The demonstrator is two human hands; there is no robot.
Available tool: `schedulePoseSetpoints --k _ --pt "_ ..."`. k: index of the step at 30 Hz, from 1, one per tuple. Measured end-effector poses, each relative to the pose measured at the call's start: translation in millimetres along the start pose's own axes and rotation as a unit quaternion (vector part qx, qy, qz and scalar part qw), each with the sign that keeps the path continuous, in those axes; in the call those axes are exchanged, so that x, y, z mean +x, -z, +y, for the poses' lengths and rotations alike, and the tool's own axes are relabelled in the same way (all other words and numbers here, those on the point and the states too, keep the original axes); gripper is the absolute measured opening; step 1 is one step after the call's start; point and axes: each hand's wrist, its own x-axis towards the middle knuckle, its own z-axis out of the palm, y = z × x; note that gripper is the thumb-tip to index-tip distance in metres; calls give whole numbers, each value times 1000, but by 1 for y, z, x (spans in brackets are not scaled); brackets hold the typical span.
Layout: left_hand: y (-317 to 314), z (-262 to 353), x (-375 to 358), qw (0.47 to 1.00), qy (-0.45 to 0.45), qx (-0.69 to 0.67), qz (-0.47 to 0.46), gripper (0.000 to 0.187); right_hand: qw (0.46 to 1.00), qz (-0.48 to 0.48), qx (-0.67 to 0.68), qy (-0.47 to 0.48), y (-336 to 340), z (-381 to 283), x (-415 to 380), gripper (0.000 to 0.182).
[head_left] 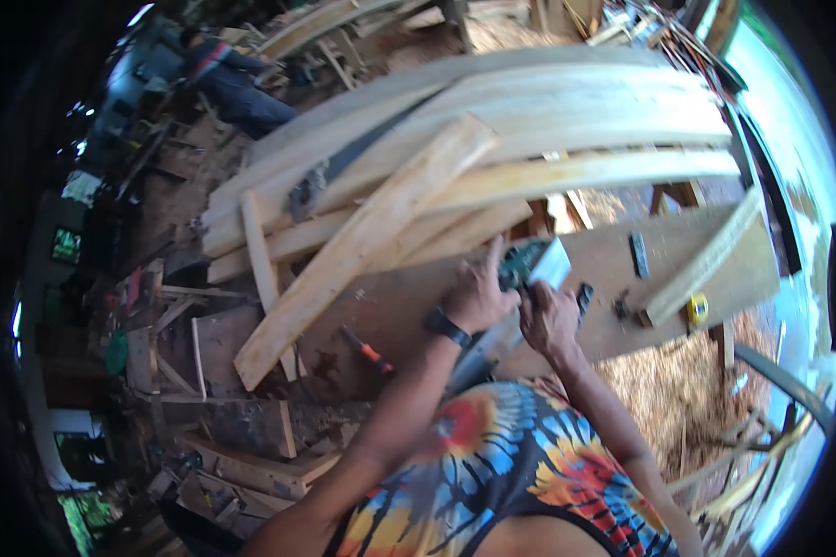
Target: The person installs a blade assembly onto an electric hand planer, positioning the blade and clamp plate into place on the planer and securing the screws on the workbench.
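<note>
A green power tool (pixel 522 264) with a flat pale plate (pixel 553 265) rests over the brown workbench board (pixel 604 251). My left hand (pixel 478 295), with a dark watch on its wrist, grips the tool's near left side, its index finger pointing up. Close beside it, my right hand (pixel 548 317) is closed at the lower edge of the tool; what its fingers pinch is hidden. A long grey metal piece (pixel 483 357) lies below the hands, partly covered by my arm. Just right of my right hand is a small black object (pixel 584 299).
Long curved planks (pixel 585 107) and a loose board (pixel 372 246) lie beyond the bench. An orange-handled tool (pixel 377 359) is at left; a yellow tape measure (pixel 697 308), a dark block (pixel 639 255) and a wood strip (pixel 706 265) at right. Another person (pixel 232 84) stands far left.
</note>
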Motion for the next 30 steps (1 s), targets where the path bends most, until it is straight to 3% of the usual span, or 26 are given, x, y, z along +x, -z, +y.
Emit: schedulePoseSetpoints --k 4,7,10,11,13,14,15,17,19,20,21,22,24,26,30 --pt "11 20 -4 999 -10 28 30 99 999 -27 -19 -6 1 2 1 21" --pt "17 21 -1 998 29 -8 -56 107 999 42 9 13 4 -7 2 24" --pt "5 11 -4 997 -43 32 55 98 1000 24 -2 6 -2 0 2 27" --pt "2 6 -3 997 -52 18 49 95 999 14 -32 11 -6 7 1 27" --pt "15 32 -8 997 -24 28 63 74 999 -23 -22 -13 -4 12 -3 29" --pt "-2 29 -9 992 -28 10 126 60 998 -32 -45 -18 -3 15 -6 32" --pt "-10 29 -10 971 -83 -52 217 56 997 -26 41 -67 3 12 -9 34" --pt "-21 29 -14 948 -166 -19 272 39 998 -50 -15 31 0 36 -17 31" --pt "-16 36 -13 946 -204 32 248 21 998 -40 21 -33 -8 63 -21 30" --pt "-18 36 -10 950 -219 41 218 13 999 -40 23 -5 -7 77 -27 28" --pt "-26 33 -4 958 -198 39 205 10 992 -11 -61 108 -14 99 -32 16" --pt "-24 36 -4 964 -181 35 191 9 982 -19 -99 163 -7 103 -33 25" --pt "-25 32 2 980 -156 33 121 7 989 -47 -44 133 -3 100 -38 25" --pt "-32 30 -1 955 -213 47 201 7 994 -82 32 68 1 85 -42 25" --pt "-39 26 5 975 -161 79 131 7 987 -125 102 20 4 71 -43 27"
